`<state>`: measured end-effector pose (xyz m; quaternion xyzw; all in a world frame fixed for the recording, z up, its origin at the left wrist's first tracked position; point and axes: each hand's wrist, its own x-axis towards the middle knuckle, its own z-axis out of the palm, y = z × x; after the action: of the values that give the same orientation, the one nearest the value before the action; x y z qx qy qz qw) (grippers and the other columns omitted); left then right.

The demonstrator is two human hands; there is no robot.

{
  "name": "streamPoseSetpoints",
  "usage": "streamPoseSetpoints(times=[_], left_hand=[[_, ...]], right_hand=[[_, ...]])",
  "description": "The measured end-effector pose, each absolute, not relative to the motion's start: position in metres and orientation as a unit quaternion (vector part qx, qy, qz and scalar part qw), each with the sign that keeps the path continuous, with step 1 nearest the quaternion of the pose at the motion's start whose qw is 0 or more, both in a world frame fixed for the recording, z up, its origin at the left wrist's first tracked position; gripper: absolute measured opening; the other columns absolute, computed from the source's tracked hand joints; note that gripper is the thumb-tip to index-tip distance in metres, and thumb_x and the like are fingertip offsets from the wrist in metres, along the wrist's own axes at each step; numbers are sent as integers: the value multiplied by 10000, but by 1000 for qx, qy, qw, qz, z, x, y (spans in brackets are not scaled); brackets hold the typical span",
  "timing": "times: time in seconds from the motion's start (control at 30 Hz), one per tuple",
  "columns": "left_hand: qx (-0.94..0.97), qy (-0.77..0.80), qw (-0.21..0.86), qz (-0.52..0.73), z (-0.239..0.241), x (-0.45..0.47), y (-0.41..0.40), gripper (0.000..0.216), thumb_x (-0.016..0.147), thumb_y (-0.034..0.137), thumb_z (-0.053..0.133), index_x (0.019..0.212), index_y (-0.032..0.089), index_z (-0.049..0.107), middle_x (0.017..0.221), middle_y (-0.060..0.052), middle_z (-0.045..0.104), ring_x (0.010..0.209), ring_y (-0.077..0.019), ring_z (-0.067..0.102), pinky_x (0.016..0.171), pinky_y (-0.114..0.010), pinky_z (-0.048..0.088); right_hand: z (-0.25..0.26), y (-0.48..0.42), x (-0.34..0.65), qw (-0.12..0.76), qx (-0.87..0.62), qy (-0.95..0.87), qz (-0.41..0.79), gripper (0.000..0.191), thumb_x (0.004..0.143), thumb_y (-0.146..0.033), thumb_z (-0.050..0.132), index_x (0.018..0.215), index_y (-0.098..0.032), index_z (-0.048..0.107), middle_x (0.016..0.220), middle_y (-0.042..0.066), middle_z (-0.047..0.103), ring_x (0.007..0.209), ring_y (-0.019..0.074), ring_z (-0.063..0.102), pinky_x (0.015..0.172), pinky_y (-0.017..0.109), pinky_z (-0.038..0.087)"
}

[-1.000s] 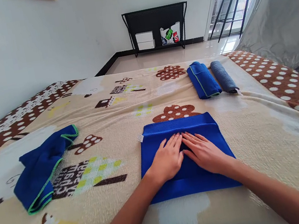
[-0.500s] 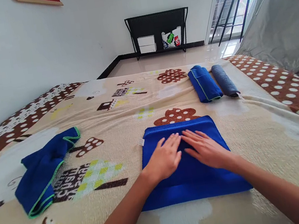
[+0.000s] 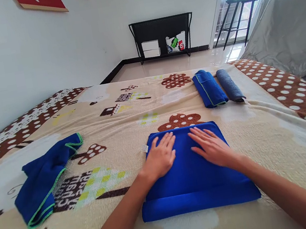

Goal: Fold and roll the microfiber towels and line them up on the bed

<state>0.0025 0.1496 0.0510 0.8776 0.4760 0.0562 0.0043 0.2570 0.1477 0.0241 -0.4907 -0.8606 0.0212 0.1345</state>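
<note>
A folded blue towel (image 3: 196, 185) lies flat on the patterned blanket (image 3: 121, 135) in front of me. My left hand (image 3: 161, 156) rests palm down on its far left part, fingers stretched out. My right hand (image 3: 211, 147) lies flat on its far right part, fingers spread. A gap of bare towel shows between the two hands. Neither hand holds anything.
A crumpled blue towel with green edging (image 3: 45, 179) lies at the left. A rolled blue towel (image 3: 209, 88) and a rolled grey towel (image 3: 229, 86) sit at the far right. Beyond the bed stand a black rack (image 3: 162, 36), a stool (image 3: 238, 18) and a grey covered shape (image 3: 288, 29).
Both hands have slid apart along the towel's far edge, left hand leftward and right hand rightward. The view has tilted up slightly.
</note>
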Motion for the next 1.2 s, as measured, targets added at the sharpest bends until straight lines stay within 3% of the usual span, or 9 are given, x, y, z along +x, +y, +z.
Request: streamPoseSetpoints(times=[0.07,0.13,0.33,0.53,0.63,0.77,0.97,1.1,1.2], left_hand=[[893,447,16,45,49,18,160,535,998,394,417,1513,252,378,1598,-25,356,1486,-170,312,1209,-418,269],[889,456,14,46,45,20,169,558,1010,455,388,1527,249,351,1608,-28,332,1492,-171,296,1210,-412,272],[806,587,-17,73,32,-34,176,583,1028,499,282,1540,225,329,1606,-92,332,1485,-260,318,1189,-549,277],[793,603,-32,74,43,-39,174,559,1019,412,295,1517,174,382,1599,-147,326,1502,-337,254,1163,-693,174],[838,542,-19,66,50,-9,181,562,1016,336,304,1551,165,299,1631,-103,249,1525,-255,200,1219,-583,143],[894,445,27,42,46,25,193,575,1020,439,349,1555,239,284,1619,-9,296,1503,-134,257,1224,-376,234],[878,472,32,69,35,3,194,547,1035,497,280,1547,304,290,1625,-16,298,1501,-175,273,1226,-468,212],[854,513,22,78,38,-28,188,523,1035,457,300,1523,275,353,1595,-62,366,1474,-198,339,1206,-494,250],[843,532,9,81,42,-30,184,503,1027,404,323,1488,227,418,1579,-117,383,1462,-264,364,1193,-605,196]], right_hand=[[26,156,240,125,-453,-882,34,593,1013,-578,305,1515,-273,389,1585,-14,333,1485,132,272,1223,359,268],[23,165,240,126,-457,-880,37,592,1020,-569,283,1523,-268,372,1588,-7,325,1486,139,271,1225,388,268],[6,175,310,145,-555,-819,26,648,1018,-576,260,1555,-215,303,1596,71,310,1489,213,277,1220,500,256],[13,174,316,155,-569,-808,14,638,1020,-555,261,1491,-157,423,1576,149,329,1485,283,280,1200,597,209],[23,178,285,150,-511,-846,24,624,1019,-559,281,1498,-183,415,1595,93,305,1503,220,236,1231,493,208],[25,187,248,134,-442,-885,51,618,1012,-575,309,1526,-238,366,1576,29,353,1479,157,292,1208,398,292],[12,189,273,149,-490,-858,49,595,1024,-550,282,1541,-260,332,1591,28,328,1488,174,276,1221,451,264],[6,181,313,159,-543,-824,36,592,1023,-545,287,1535,-254,344,1568,55,378,1468,205,329,1210,499,270],[8,178,319,161,-564,-810,19,584,1025,-536,281,1497,-217,412,1543,104,411,1457,247,350,1200,565,236]])
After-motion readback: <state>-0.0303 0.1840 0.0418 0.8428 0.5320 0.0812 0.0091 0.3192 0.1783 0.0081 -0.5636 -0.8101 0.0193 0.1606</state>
